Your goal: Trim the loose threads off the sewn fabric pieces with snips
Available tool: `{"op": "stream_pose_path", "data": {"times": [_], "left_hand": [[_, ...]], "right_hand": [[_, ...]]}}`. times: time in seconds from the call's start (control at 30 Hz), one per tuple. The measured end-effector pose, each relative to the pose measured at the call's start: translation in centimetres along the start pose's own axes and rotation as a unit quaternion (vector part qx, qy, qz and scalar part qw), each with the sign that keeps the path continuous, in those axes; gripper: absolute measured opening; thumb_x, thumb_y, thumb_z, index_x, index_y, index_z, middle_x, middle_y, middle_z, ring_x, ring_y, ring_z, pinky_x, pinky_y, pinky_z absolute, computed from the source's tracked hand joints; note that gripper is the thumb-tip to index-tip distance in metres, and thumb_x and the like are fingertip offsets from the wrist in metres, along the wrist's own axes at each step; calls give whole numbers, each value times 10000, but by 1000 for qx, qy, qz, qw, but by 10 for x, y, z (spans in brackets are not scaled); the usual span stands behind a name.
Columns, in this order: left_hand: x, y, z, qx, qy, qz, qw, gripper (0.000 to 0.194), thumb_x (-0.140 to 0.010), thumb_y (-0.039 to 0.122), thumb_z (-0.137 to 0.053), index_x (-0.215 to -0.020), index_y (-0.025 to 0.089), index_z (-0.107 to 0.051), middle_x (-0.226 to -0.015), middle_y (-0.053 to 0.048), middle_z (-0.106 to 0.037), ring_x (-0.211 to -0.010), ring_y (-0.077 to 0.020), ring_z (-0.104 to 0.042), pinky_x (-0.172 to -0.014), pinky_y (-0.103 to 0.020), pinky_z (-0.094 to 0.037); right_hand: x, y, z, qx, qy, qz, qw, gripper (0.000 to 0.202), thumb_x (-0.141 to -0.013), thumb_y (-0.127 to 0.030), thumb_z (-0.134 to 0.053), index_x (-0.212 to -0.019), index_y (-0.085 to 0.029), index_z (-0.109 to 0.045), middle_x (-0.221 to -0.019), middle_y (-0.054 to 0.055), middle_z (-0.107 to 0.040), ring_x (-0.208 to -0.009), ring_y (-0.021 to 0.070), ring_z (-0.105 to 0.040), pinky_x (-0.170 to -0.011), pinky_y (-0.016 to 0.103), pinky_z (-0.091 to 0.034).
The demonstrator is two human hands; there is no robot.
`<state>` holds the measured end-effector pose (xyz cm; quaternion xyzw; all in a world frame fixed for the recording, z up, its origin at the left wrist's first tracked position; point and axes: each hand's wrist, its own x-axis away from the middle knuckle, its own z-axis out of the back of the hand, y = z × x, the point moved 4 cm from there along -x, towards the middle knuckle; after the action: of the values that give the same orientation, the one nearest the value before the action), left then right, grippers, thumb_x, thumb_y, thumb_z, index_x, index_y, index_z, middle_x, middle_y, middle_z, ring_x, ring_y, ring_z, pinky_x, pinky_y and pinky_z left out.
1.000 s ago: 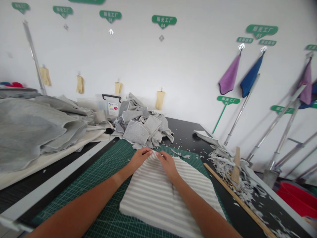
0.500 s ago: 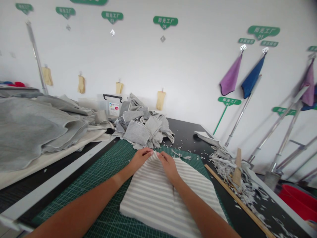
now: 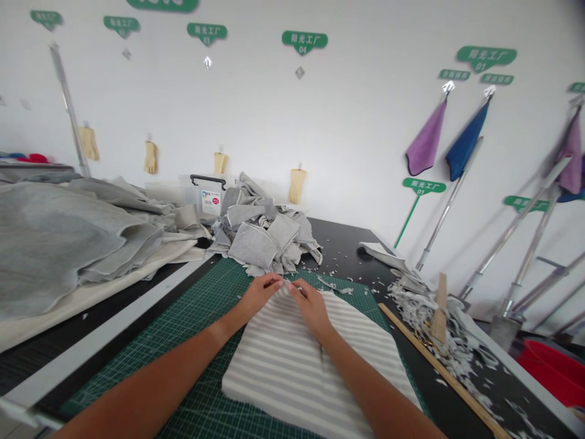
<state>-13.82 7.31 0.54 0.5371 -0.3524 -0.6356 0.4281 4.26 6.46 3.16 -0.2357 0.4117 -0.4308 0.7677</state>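
Note:
A grey-and-white striped cloth (image 3: 292, 360) is spread over a green cutting mat (image 3: 192, 329). At the cloth's far edge my left hand (image 3: 262, 294) pinches the fabric between thumb and fingers. Close beside it, my right hand (image 3: 311, 305) grips the same edge, with the thumb tips nearly meeting. Between the two hands the fabric is gathered and slightly lifted. The cloth's right part passes under my right forearm and lies fairly flat on the mat.
Behind the mat rises a heap of cut grey cloth pieces (image 3: 260, 235). Large grey fabric sheets (image 3: 59, 238) cover the left side. On the right lie a long wooden strip (image 3: 439, 366), a shorter wooden piece (image 3: 439, 311) and shredded scraps (image 3: 411, 299). A red basin (image 3: 543, 372) stands beyond the table.
Both hands stay at the cloth's far edge, with only a slight shift of the fingers. The cloth lies almost as before.

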Motion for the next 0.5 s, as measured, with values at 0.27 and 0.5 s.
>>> {"op": "stream_pose_path", "data": {"times": [0.27,0.5], "left_hand": [[0,10,0,-19,3,6,1000,319,-850,439,-648,-951,147,-728,-918,-65,-727,-882,-207,-642,-807,-280,-478],[2,16,-1,3,-11,7,1000,316,-869,439,-627,-947,150,-727,-911,-57,-720,-881,-205,-636,-809,-283,-471]], "right_hand": [[0,1,-1,16,-8,5,1000,377,-961,-571,-467,-962,-273,-697,-808,-24,-695,-739,180,-597,-663,256,-373],[0,2,1,1,16,-2,1000,380,-955,-576,-473,-942,-265,-691,-790,-26,-678,-726,176,-583,-675,260,-381]]}}
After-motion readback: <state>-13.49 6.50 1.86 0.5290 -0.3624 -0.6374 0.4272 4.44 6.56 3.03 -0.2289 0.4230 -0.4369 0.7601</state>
